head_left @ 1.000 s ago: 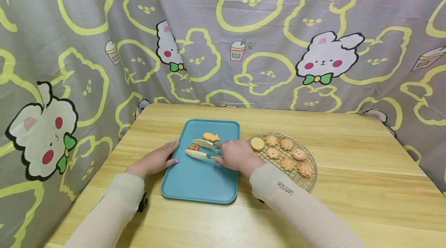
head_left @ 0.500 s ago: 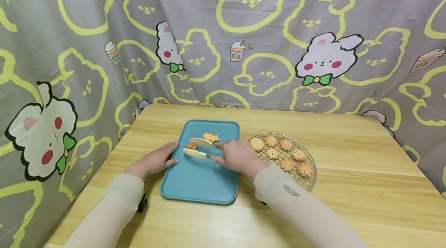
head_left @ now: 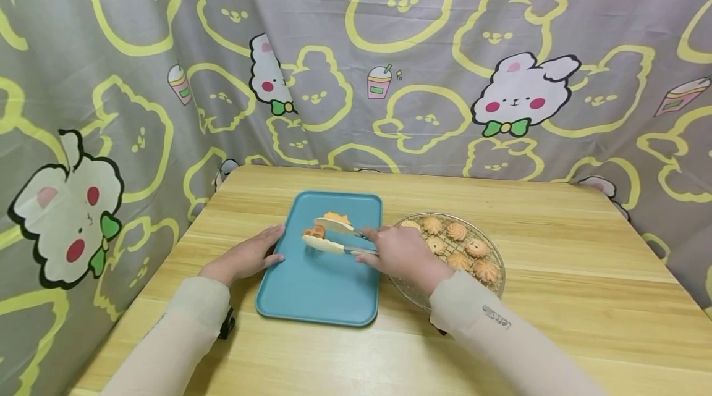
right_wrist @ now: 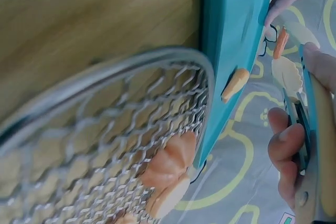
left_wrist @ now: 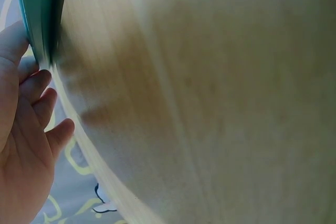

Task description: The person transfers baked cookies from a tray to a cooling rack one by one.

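Note:
My right hand (head_left: 408,254) grips a pair of tongs (head_left: 325,245) with cream tips and metal arms, held over the blue tray (head_left: 317,297). Between the tips sits a brown pretzel-shaped cookie (head_left: 315,231), raised above the tray in the right wrist view. Behind the tongs lies a fish-shaped cookie (head_left: 337,217) on the tray, partly covered by the upper tip in the head view. My left hand (head_left: 245,255) rests against the tray's left edge, fingers extended and thumb at the rim. In the left wrist view, the left hand's fingers (left_wrist: 37,85) touch the tray's side.
A round wire rack (head_left: 411,296) stands right of the tray, bearing several cookies (head_left: 457,231), one partly behind the right hand. The wooden table (head_left: 584,260) reaches a patterned grey curtain (head_left: 423,118) at the back and left.
The right hand and tongs first shift slightly left, then back right, with the pretzel-shaped cookie between the tips and now higher. The left hand and tray stay put.

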`<state>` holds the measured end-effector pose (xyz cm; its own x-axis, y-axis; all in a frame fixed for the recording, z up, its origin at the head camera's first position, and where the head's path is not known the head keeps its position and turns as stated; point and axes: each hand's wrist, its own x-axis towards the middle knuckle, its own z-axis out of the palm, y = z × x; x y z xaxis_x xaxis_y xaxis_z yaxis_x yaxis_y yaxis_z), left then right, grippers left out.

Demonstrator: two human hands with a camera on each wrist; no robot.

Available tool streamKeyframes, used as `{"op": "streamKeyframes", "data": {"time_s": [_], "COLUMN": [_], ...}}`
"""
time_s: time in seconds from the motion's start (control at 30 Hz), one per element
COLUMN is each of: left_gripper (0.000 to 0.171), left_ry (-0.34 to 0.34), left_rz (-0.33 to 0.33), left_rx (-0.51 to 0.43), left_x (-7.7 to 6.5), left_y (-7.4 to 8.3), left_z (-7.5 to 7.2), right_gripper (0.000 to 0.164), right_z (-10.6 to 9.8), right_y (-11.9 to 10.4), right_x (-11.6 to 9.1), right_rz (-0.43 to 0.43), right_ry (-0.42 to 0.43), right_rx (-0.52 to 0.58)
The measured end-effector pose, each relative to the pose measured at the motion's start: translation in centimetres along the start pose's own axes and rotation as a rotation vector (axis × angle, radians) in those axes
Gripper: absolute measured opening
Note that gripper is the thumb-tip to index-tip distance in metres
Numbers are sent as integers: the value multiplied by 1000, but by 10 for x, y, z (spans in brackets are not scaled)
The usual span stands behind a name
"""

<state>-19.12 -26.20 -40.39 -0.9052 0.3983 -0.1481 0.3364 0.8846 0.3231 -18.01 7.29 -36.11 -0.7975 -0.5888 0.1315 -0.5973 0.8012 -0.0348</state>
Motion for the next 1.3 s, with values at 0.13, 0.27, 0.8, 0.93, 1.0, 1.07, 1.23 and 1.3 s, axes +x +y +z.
{"op": "streamKeyframes", "data": {"time_s": [0.13, 0.27, 0.8, 0.93, 1.0, 1.07, 1.23, 1.3], "left_gripper": [70, 70, 69, 69, 69, 68, 69, 69], "left_ry": [-4, -3, 5, 8, 10, 12, 12, 13], "left_rz": [-7, -3, 12, 11, 11, 12, 14, 15], "left_rx": [-3, -4, -5, -9, -7, -6, -7, -7], "left_x": [0, 0, -1, -2, -2, -1, -1, -1], "left_y": [1, 1, 0, 1, 0, 0, 0, 0], "left_z": [0, 0, 1, 0, 0, 1, 1, 1], "right_gripper": [63, 63, 62, 62, 62, 62, 61, 60], "right_z": [-2, -4, -7, -8, -8, -8, -8, -8], "right_y": [5, 11, 35, 39, 42, 45, 52, 56], "right_x": [-9, -19, -56, -65, -70, -74, -86, -91], "right_rz": [-1, 8, 36, 47, 42, 34, 8, -8], "right_ry": [-5, 7, 61, 53, 58, 72, 134, 165], "right_rx": [-3, -13, 34, 28, 24, 15, -9, -19]}}
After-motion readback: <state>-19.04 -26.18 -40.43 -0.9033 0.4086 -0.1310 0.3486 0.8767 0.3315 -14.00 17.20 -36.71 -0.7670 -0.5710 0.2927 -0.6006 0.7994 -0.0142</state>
